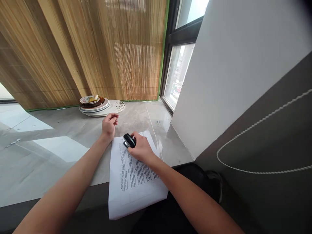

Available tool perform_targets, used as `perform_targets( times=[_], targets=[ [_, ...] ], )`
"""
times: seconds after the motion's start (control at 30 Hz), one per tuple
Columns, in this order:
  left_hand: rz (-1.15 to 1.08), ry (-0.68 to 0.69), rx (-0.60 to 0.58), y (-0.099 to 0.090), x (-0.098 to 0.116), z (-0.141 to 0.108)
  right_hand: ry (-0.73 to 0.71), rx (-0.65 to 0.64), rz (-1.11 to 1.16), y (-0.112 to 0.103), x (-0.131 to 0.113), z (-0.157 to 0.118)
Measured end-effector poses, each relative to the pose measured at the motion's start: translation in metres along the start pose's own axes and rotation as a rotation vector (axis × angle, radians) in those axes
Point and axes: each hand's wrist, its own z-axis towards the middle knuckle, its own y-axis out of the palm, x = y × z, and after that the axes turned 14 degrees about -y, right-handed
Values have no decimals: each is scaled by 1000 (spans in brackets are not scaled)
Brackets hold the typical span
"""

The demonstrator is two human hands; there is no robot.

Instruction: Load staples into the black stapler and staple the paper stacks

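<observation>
My right hand (141, 148) is closed round a small black stapler (129, 141), held over the upper part of a printed white paper (136, 191). The stapler's nose points up and to the left. My left hand (109, 126) is beside the paper's upper left corner, above the grey tiled ledge (97, 162), with its fingers curled; nothing shows in them. The near end of the paper hangs over the front edge of the ledge, curving downward.
Behind my left hand stand stacked plates (95, 105) by a bamboo blind (109, 48). A white wall (219, 65) and a window (179, 71) are at the right. A beaded cord (255, 123) hangs at far right; a black bag-like item (192, 172) is below the ledge.
</observation>
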Motion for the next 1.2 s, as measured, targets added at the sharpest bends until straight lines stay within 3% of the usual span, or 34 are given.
perform_targets(
  times=[0.13,0.33,0.4,0.47,0.57,0.67,0.77,0.9,0.97,1.07,1.2],
  targets=[
    [-19,-32,-2,-4,-4,3,11,-6,-130,-14,12,0],
    [-13,-39,-28,-2,-5,3,114,78,-78,-78,60,10],
    [-57,-60,-28,-2,-3,2,89,189,-281,-89,79,19],
    [-146,-101,-34,-2,3,1,100,131,-501,-88,95,29],
    [-352,-172,-126,-8,16,-2,151,-79,-678,-69,105,46],
    [-502,-168,-253,-20,31,-4,103,-198,-685,-34,98,66],
    [-560,-43,-275,-41,45,-6,-31,-246,-600,14,76,88],
    [-565,186,-209,-73,57,-7,-163,-194,-472,83,37,118],
    [-599,306,-211,-85,61,-6,-190,-173,-453,107,21,129],
    [-648,412,-244,-94,63,-6,-245,-118,-408,123,9,135],
    [-639,406,-245,-94,62,-4,-225,-126,-419,110,19,127]
  ],
)
